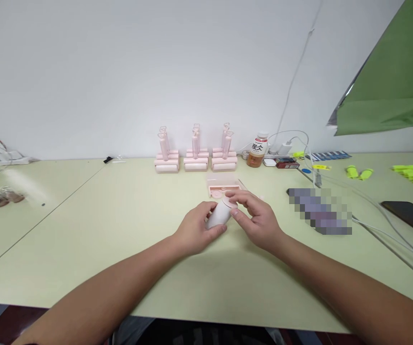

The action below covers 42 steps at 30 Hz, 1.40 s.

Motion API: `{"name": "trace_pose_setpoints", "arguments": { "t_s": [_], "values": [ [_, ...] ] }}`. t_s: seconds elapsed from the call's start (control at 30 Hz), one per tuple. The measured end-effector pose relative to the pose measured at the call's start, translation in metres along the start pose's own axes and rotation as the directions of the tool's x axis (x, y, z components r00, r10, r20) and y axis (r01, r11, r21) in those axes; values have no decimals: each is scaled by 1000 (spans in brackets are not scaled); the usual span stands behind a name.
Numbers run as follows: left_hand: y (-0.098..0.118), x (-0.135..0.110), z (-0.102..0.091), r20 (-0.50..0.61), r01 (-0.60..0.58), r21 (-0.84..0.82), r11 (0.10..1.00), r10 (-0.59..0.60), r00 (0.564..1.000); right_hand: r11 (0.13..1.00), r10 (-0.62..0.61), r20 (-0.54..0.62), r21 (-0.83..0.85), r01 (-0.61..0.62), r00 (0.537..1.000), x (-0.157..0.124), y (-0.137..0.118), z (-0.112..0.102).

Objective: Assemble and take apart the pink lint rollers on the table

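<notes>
My left hand (198,229) is wrapped around a white lint-roller roll (219,214), held tilted just above the table. At the roll's upper right end is a pink end cap (231,203), which my right hand (258,221) grips between thumb and fingers. Just behind my hands lies an opened pink case (224,188) with a clear lid (223,179). A small pink round piece (216,194) lies at the case's left end, partly hidden by my fingers.
Several pink lint rollers (195,165) stand in three groups along the wall. To their right are a drink bottle (257,151), a dark red box (287,163) and white cables (382,225). A blurred-out device (319,211) and a black phone-like object (411,218) lie at the right.
</notes>
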<state>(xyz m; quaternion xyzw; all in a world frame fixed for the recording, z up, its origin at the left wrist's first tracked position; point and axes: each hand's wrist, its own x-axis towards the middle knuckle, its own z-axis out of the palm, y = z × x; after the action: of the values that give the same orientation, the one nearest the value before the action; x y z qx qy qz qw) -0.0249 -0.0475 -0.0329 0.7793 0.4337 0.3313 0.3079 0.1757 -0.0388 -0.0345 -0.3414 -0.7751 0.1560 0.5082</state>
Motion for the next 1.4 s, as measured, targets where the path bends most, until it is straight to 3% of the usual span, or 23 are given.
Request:
{"name": "trace_pose_setpoints", "arguments": {
  "t_s": [0.13,0.3,0.43,0.5,0.6,0.8,1.0,1.23,1.3,1.4],
  "values": [
    [1,1,-2,-22,48,-46,998,-49,999,1000,6,-20,-12,-6,1000,-1,-4,-1],
    [-3,4,-6,-60,88,-98,991,-94,994,996,-24,228,-81,43,973,0,-5,-2],
    [-11,9,-12,-165,155,-281,947,-207,964,986,109,144,-141,-88,984,8,10,3],
    [-16,13,-17,-209,186,-375,908,-278,938,948,208,191,-280,-149,959,16,20,8],
    [-24,20,-26,-220,224,-446,867,-348,911,882,291,317,-454,-125,903,30,32,18],
    [-28,28,-33,-215,260,-610,748,-473,855,854,310,441,-519,-42,842,39,32,28],
    [-26,32,-33,-156,327,-707,627,-589,793,803,429,432,-585,-115,793,26,15,15],
    [-29,31,-34,-138,312,-737,599,-586,799,810,476,487,-567,-149,732,24,5,5],
    [-30,30,-34,-110,301,-755,582,-566,817,824,463,484,-544,-159,743,22,6,2],
    [-32,29,-34,-49,303,-777,551,-534,844,866,436,422,-438,-242,795,19,7,-3]
  ]
}}
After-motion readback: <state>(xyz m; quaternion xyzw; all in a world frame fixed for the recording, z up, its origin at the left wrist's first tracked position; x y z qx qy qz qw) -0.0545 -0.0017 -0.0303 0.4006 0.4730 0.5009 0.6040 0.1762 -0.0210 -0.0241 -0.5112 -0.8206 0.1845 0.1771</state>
